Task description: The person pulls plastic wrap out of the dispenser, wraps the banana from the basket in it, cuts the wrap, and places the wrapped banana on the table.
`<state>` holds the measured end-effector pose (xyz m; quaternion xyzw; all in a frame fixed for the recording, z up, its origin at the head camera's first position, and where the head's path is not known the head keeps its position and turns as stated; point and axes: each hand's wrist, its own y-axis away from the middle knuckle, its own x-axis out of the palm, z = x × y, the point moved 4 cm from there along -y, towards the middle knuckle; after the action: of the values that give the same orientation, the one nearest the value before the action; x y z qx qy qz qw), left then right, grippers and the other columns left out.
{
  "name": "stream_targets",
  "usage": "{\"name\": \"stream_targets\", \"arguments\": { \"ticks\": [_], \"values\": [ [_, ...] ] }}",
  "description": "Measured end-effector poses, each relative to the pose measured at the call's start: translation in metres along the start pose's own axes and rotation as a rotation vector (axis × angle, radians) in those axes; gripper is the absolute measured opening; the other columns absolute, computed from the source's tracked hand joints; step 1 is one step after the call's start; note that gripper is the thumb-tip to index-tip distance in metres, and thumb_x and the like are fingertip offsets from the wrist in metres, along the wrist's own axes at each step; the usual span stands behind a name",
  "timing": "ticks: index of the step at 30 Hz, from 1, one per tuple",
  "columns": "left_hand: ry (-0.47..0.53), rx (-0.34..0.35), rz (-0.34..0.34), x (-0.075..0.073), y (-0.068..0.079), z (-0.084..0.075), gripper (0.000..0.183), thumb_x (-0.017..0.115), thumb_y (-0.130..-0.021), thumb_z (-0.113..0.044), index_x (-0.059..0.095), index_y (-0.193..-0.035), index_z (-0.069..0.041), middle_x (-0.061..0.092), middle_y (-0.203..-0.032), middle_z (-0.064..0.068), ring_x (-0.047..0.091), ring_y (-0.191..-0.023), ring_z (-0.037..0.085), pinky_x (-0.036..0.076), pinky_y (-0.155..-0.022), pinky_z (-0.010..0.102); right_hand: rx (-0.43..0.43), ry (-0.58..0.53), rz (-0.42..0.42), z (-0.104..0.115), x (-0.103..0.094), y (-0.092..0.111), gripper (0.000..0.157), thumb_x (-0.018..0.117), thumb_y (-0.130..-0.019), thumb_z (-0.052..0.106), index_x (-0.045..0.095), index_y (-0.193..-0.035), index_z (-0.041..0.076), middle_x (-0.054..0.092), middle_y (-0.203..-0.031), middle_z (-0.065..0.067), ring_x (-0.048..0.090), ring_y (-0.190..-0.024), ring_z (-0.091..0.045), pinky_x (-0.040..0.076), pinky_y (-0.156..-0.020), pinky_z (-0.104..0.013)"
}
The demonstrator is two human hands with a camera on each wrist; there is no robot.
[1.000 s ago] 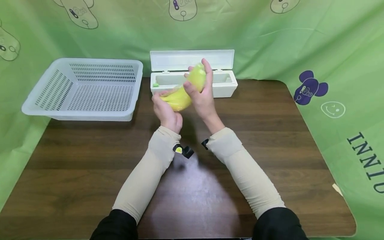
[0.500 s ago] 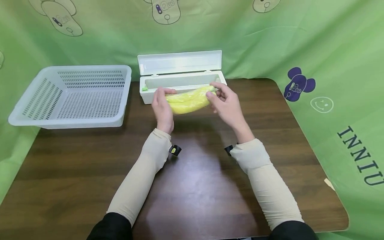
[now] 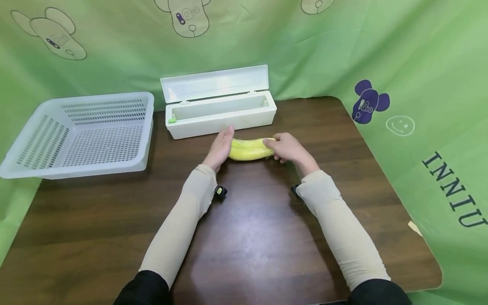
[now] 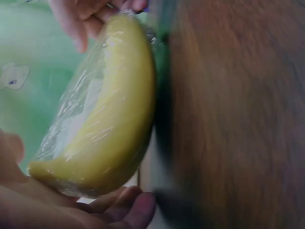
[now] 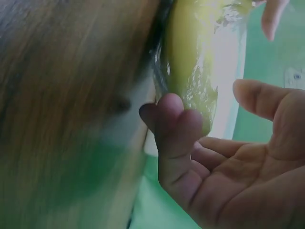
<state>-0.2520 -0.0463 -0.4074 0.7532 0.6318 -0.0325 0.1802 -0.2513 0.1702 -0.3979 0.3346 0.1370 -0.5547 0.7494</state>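
Note:
A yellow banana [image 3: 249,150] in clear cling film lies level between my hands, low over the table in front of the white box. Whether its underside touches the wood I cannot tell. My left hand [image 3: 222,148] holds the left end, with the thumb upright and the fingers beneath. At the other end my right hand [image 3: 288,148] grips the banana, thumb over the top and fingers curled under. In the left wrist view the film on the banana [image 4: 116,109] looks loose and wrinkled along its inner curve. The right wrist view shows curled fingers [image 5: 174,129] against the wrapped end.
Behind the hands stands a long white box [image 3: 225,121], its lid [image 3: 217,84] raised and a small green piece at its left end. A white slotted basket [image 3: 95,166] sits at the back left. A green printed cloth [image 3: 305,55] hangs round the brown table [image 3: 244,237].
The banana was tilted up over the box; it has come down level and nearer to me. My right hand moved from its upper end to its right end. The view has shifted right.

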Motion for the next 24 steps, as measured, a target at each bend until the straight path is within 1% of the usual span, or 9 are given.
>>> {"name": "stream_targets", "arguments": {
  "ticks": [4, 6, 11, 13, 15, 18, 20, 22, 24],
  "values": [
    [-0.06, -0.033, 0.0, -0.018, 0.015, 0.003, 0.075, 0.026, -0.106, -0.059, 0.036, -0.153, -0.003, 0.037, -0.157, 0.016, 0.03, -0.146, 0.032, 0.023, -0.118, 0.046, -0.018, 0.064, 0.056, 0.012, 0.014, 0.002, 0.052, 0.055, -0.101, 0.039, 0.058, -0.13, -0.004, 0.061, -0.085, -0.015, 0.06, -0.068, -0.022, 0.054, -0.058, -0.032],
    [-0.088, -0.036, 0.01, -0.026, 0.023, 0.005, 0.076, 0.026, -0.105, -0.06, 0.034, -0.154, -0.002, 0.036, -0.157, 0.017, 0.029, -0.146, 0.032, 0.022, -0.119, 0.046, -0.032, 0.101, 0.084, 0.018, 0.019, 0.005, 0.047, 0.055, -0.101, 0.039, 0.061, -0.125, -0.002, 0.06, -0.078, -0.012, 0.06, -0.066, -0.022, 0.054, -0.058, -0.033],
    [-0.163, -0.054, 0.051, -0.037, 0.041, 0.006, 0.084, 0.025, -0.104, -0.064, 0.022, -0.158, 0.001, 0.026, -0.162, 0.02, 0.019, -0.15, 0.034, 0.016, -0.121, 0.047, -0.081, 0.163, 0.118, 0.023, 0.027, 0.012, 0.04, 0.056, -0.102, 0.037, 0.065, -0.117, 0.001, 0.059, -0.073, -0.009, 0.059, -0.062, -0.022, 0.054, -0.059, -0.034],
    [-0.189, -0.065, 0.071, -0.038, 0.045, 0.007, 0.087, 0.025, -0.103, -0.064, 0.017, -0.159, 0.001, 0.019, -0.164, 0.02, 0.014, -0.151, 0.033, 0.012, -0.121, 0.047, -0.091, 0.173, 0.125, 0.023, 0.029, 0.014, 0.04, 0.056, -0.102, 0.037, 0.065, -0.118, 0.001, 0.059, -0.073, -0.009, 0.059, -0.062, -0.022, 0.054, -0.059, -0.034],
    [-0.205, -0.071, 0.088, -0.039, 0.048, 0.008, 0.087, 0.026, -0.103, -0.064, 0.013, -0.16, 0.001, 0.014, -0.166, 0.019, 0.009, -0.152, 0.032, 0.009, -0.122, 0.047, -0.096, 0.178, 0.129, 0.021, 0.03, 0.016, 0.042, 0.056, -0.102, 0.037, 0.064, -0.122, 0.001, 0.06, -0.075, -0.01, 0.06, -0.062, -0.022, 0.054, -0.059, -0.034],
    [-0.2, -0.059, 0.104, -0.04, 0.052, 0.009, 0.086, 0.027, -0.104, -0.062, 0.009, -0.16, 0.001, 0.013, -0.166, 0.019, 0.007, -0.153, 0.031, 0.008, -0.122, 0.046, -0.103, 0.182, 0.136, 0.018, 0.031, 0.019, 0.054, 0.055, -0.103, 0.04, 0.056, -0.137, -0.002, 0.064, -0.087, -0.015, 0.063, -0.069, -0.027, 0.055, -0.063, -0.038],
    [-0.196, -0.026, 0.103, -0.041, 0.053, 0.008, 0.085, 0.029, -0.104, -0.061, 0.008, -0.16, 0.0, 0.015, -0.165, 0.02, 0.009, -0.152, 0.031, 0.008, -0.122, 0.047, -0.116, 0.209, 0.114, 0.016, 0.031, 0.021, 0.063, 0.053, -0.103, 0.043, 0.048, -0.145, -0.003, 0.066, -0.108, -0.019, 0.067, -0.091, -0.033, 0.055, -0.079, -0.044],
    [-0.213, 0.017, 0.09, -0.045, 0.056, 0.004, 0.083, 0.031, -0.105, -0.059, 0.01, -0.161, -0.002, 0.018, -0.164, 0.021, 0.01, -0.152, 0.033, 0.01, -0.121, 0.049, -0.127, 0.231, 0.076, 0.015, 0.029, 0.024, 0.07, 0.052, -0.103, 0.047, 0.039, -0.151, -0.001, 0.059, -0.133, -0.021, 0.058, -0.118, -0.037, 0.047, -0.098, -0.051],
    [-0.248, 0.083, 0.063, -0.051, 0.06, -0.001, 0.081, 0.033, -0.105, -0.058, 0.015, -0.16, -0.003, 0.021, -0.163, 0.022, 0.014, -0.151, 0.034, 0.013, -0.12, 0.052, -0.154, 0.266, 0.005, 0.015, 0.025, 0.027, 0.073, 0.052, -0.102, 0.05, 0.035, -0.155, 0.004, 0.044, -0.151, -0.02, 0.042, -0.137, -0.04, 0.034, -0.11, -0.056]
  ]
}}
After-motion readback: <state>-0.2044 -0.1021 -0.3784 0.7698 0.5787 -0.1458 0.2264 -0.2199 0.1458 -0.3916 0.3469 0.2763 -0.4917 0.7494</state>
